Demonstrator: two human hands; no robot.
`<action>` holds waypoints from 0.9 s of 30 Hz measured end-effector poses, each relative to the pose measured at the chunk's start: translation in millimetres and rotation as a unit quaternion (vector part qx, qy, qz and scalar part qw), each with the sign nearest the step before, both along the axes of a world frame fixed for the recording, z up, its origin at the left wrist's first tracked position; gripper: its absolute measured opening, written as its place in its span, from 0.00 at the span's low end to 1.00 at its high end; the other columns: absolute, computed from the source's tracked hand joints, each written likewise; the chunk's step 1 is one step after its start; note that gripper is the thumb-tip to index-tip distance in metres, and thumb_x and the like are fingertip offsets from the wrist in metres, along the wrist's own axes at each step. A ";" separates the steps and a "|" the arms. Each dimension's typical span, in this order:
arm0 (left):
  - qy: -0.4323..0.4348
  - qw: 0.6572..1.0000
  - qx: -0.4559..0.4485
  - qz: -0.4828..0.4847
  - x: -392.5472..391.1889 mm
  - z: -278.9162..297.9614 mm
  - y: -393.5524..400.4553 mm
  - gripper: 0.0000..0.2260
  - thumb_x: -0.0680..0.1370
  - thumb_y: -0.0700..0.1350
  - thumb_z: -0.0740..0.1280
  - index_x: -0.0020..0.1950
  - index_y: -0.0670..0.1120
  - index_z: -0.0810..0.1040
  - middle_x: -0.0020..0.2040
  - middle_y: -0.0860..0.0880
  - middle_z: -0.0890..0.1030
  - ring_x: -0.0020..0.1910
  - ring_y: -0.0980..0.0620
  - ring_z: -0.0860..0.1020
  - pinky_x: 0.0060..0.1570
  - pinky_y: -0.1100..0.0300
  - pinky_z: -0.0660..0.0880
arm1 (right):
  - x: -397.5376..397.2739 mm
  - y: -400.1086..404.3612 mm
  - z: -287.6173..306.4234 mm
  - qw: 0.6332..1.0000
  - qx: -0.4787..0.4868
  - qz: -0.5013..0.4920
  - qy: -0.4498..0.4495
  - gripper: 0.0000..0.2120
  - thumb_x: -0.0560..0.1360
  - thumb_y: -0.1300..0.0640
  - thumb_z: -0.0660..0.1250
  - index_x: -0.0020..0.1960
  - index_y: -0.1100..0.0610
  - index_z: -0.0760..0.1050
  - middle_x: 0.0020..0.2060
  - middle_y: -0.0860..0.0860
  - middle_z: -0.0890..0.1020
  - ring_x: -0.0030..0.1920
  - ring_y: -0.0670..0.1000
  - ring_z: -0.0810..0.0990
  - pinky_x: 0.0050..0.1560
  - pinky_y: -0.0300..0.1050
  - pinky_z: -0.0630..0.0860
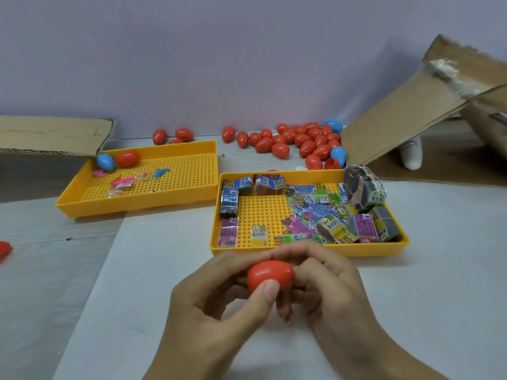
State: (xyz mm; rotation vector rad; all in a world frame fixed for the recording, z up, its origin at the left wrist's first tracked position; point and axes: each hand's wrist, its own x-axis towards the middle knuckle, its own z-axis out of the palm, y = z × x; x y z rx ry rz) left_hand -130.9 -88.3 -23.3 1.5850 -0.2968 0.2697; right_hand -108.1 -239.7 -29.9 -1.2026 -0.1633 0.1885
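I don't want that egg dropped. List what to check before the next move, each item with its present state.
1. Grip on the red egg: the left hand pinches it with the thumb in front, and the right hand holds its right end. Ok.
2. Egg in one piece, no open gap showing: ok.
3. Anything inside the egg: cannot tell.
4. Leaflet tray lies just beyond the hands, with bare floor at its left: ok.
5. Toy tray has bare floor, though it lies farther off to the left: ok.
6. Stray egg is cut off by the picture's left edge. Lying steady: cannot tell.
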 end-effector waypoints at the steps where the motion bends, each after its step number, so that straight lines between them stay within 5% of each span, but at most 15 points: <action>1: 0.010 1.000 -0.002 -0.004 0.4 -1.6 2.2 0.12 0.70 0.48 0.73 0.53 0.53 0.86 0.48 0.46 0.85 0.38 0.52 0.83 0.39 0.63 0.79 | -0.3 -1.4 -0.7 1.000 0.001 0.011 0.001 0.14 0.66 0.63 0.61 0.45 0.60 0.83 0.30 0.66 0.78 0.24 0.55 0.75 0.25 0.43 0.72; 8: 0.076 0.996 -0.013 -0.045 9.4 -1.2 13.5 0.12 0.70 0.50 0.73 0.52 0.53 0.87 0.44 0.47 0.85 0.37 0.54 0.82 0.38 0.64 0.78 | -2.3 -10.8 4.8 0.998 -0.040 0.044 -0.017 0.16 0.68 0.51 0.70 0.55 0.54 0.83 0.33 0.57 0.83 0.30 0.55 0.81 0.28 0.43 0.75; 18: 0.160 0.981 -0.078 -0.072 12.2 -7.4 15.3 0.15 0.73 0.54 0.68 0.53 0.47 0.86 0.38 0.37 0.82 0.36 0.46 0.81 0.40 0.56 0.79 | -1.5 -8.1 5.7 0.996 -0.079 -0.001 -0.031 0.12 0.69 0.48 0.72 0.47 0.55 0.84 0.32 0.61 0.84 0.28 0.56 0.82 0.27 0.40 0.75; 27: 0.165 0.982 -0.076 -0.048 11.8 -5.5 9.7 0.17 0.73 0.57 0.67 0.37 0.44 0.83 0.30 0.44 0.80 0.27 0.47 0.79 0.29 0.59 0.77 | 0.3 -8.2 5.0 0.996 -0.092 0.004 -0.008 0.21 0.69 0.42 0.72 0.37 0.61 0.78 0.29 0.60 0.82 0.24 0.56 0.80 0.23 0.40 0.72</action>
